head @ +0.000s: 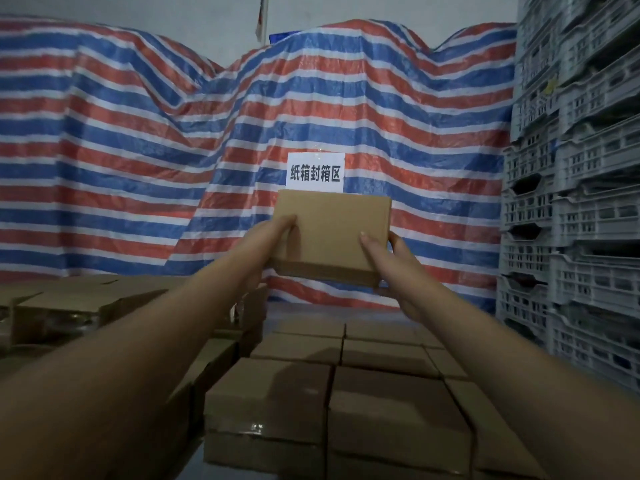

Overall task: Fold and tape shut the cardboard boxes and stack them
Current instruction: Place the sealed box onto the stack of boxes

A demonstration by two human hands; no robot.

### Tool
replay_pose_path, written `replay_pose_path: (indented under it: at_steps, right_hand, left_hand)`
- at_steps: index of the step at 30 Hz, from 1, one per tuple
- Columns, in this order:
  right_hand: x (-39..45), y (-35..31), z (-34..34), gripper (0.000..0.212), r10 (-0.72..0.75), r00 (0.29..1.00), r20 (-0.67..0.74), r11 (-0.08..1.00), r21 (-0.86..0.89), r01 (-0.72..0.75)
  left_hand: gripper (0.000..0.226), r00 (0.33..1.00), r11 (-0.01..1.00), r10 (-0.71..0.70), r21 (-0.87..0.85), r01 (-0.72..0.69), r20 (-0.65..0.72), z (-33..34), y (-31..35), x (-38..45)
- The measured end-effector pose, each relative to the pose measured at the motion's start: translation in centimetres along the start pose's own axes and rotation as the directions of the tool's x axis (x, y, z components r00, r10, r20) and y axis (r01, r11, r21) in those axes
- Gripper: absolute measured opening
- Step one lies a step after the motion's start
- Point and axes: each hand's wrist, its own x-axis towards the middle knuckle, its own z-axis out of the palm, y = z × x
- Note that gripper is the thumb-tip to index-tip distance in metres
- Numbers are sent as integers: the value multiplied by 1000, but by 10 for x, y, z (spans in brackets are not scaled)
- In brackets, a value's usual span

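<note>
Head view: a white sign point(315, 173) taped to the striped tarp point(138, 150) reads "纸箱封箱区". Just below the sign, a plain brown closed box point(332, 233) is held up, left hand point(266, 244) and right hand point(398, 268) clamped on its sides. Below it lies a stack point(332, 393) of taped boxes; grey crates point(571, 202) stand right of the sign.

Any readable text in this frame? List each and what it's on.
"纸箱封箱区" in black characters on the white paper sign taped to the red, white and blue striped tarpaulin.
No print is legible on the brown cardboard box held by both hands, the stacked cardboard boxes, or the grey plastic crates.
</note>
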Motion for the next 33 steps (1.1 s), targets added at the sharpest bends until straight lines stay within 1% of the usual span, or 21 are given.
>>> replay_pose_path:
  at_steps: [3, 5, 7, 11, 12, 14, 15, 17, 18, 21, 24, 27, 29, 31, 33]
  right_hand:
    - [54, 17, 12, 74, 137, 990, 10, 991, -8, -137]
    - [84, 35, 20, 77, 194, 981, -6, 979, -56, -194]
    - [108, 55, 27, 75, 248, 969, -8, 963, -107, -248]
    - [135, 94, 40, 54, 398, 916, 42, 903, -191, -384]
    - [140, 102, 42, 49, 430, 901, 54, 888, -205, -411]
    - [150, 116, 46, 43, 484, 871, 84, 865, -196, -462]
    - [156, 121, 47, 44, 511, 855, 95, 853, -177, -490]
    - [167, 129, 49, 48, 577, 812, 84, 810, -183, -557]
    - [173, 132, 50, 50, 606, 791, 81, 787, -206, -581]
    - [186, 137, 55, 54, 645, 759, 86, 752, -246, -612]
    - [194, 144, 61, 58, 655, 751, 83, 739, -278, -614]
    - [198, 152, 64, 64, 675, 733, 83, 721, -284, -632]
    - [201, 159, 64, 64, 677, 733, 64, 722, -250, -645]
    - [203, 163, 63, 59, 658, 751, 59, 741, -229, -632]
    - [204, 163, 62, 59, 669, 743, 20, 721, -257, -643]
  left_hand:
    - [33, 998, 998, -59, -36, 59, -10, 5, -29, 53]
    - [31, 995, 995, -97, -34, 96, -32, 11, -55, 84]
    - [35, 989, 990, -138, -18, 137, -56, 17, -81, 111]
    - [57, 964, 969, -238, 39, 244, -121, 24, -124, 148]
    - [57, 959, 963, -251, 66, 261, -132, 26, -132, 155]
    - [43, 955, 957, -254, 102, 271, -152, 29, -145, 168]
    - [36, 952, 955, -257, 106, 276, -164, 30, -152, 176]
    - [30, 949, 954, -257, 111, 280, -184, 31, -160, 187]
    - [31, 947, 953, -255, 116, 280, -194, 31, -163, 192]
    - [43, 923, 930, -323, 111, 351, -210, 30, -173, 205]
    - [46, 903, 909, -358, 134, 395, -236, 26, -187, 217]
    - [48, 895, 890, -356, 193, 412, -268, 25, -196, 221]
    - [48, 893, 871, -352, 252, 422, -278, 23, -197, 219]
    - [51, 900, 876, -346, 254, 411, -265, 22, -197, 220]
    - [53, 901, 884, -344, 231, 406, -264, 22, -199, 220]
